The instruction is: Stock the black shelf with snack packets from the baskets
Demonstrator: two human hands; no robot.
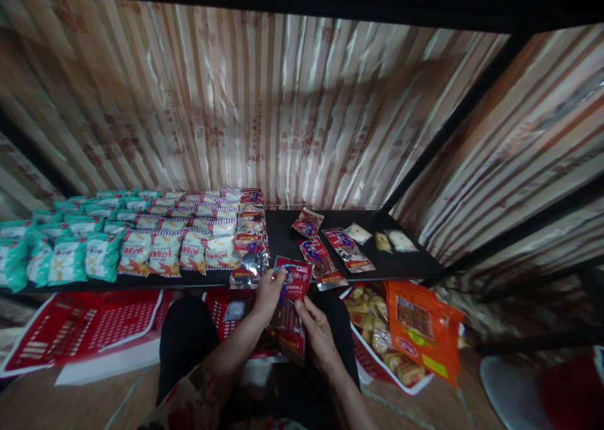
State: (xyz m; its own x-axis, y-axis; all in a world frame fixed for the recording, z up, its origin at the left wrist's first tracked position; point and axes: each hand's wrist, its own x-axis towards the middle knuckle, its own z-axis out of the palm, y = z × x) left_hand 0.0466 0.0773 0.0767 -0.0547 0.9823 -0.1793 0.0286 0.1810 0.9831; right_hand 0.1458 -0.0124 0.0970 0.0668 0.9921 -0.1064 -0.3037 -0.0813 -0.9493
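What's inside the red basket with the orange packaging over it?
Yellowish wrapped snacks show in the basket. The orange packaging covers its right side, so anything underneath is hidden, as is the basket's bottom.

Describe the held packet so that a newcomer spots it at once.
Find the black shelf across the middle of the view. By its front edge are the left hand and right hand. Between them is the packet, red-topped and brownish below; unlike the similar packets lying on the shelf, it alone is held.
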